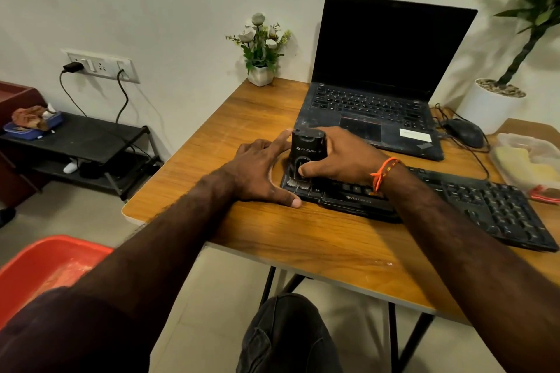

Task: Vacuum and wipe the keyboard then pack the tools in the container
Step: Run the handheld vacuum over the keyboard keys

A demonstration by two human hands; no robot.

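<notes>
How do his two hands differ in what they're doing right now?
The right hand grips the small black vacuum upright on the keyboard's left end; the left hand holds nothing. The left hand lies spread on the wooden table beside that end; the right is curled, thumb on the vacuum's front. Both sit at the keyboard's left end.

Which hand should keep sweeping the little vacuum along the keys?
The right hand: it already grips the vacuum, brush on the keyboard's left end. The left hand lies flat on the table, steadying.
</notes>
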